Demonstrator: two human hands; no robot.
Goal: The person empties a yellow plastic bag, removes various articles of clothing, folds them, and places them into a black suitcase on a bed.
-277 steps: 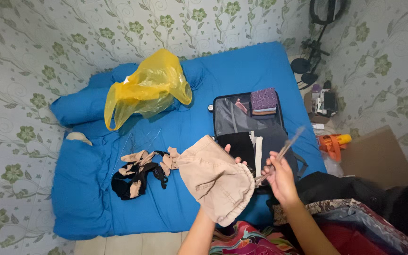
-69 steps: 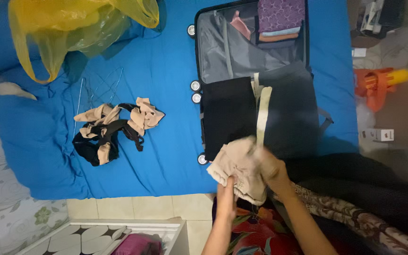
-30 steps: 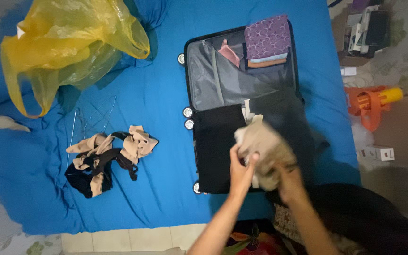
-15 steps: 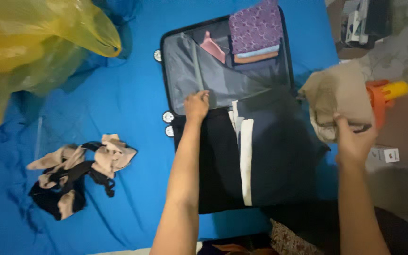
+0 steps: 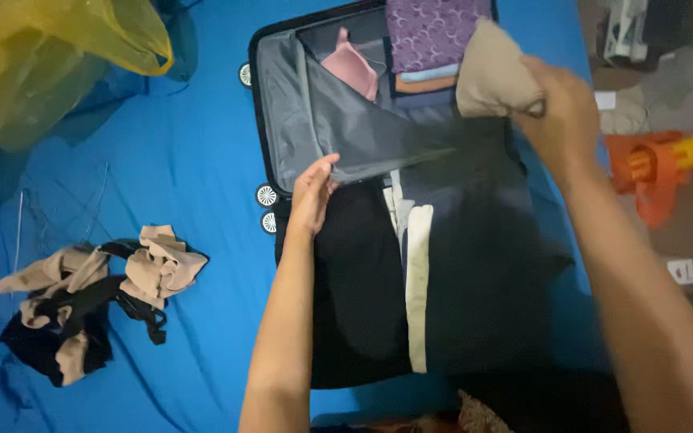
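Left hand (image 5: 312, 195) lifts divider flap (image 5: 346, 128); right hand (image 5: 559, 108) grips beige bundle (image 5: 492, 76).

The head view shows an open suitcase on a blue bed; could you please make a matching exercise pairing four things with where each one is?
Things:
1. folded beige cloth garment
2. grey fabric divider flap
3. crumpled yellow plastic bag
4. pile of beige and black underwear

Places:
A. top left corner
B. gripped in the right hand
C. on the bedsheet, lower left
D. lifted by the left hand

Pairs: 1-B, 2-D, 3-A, 4-C
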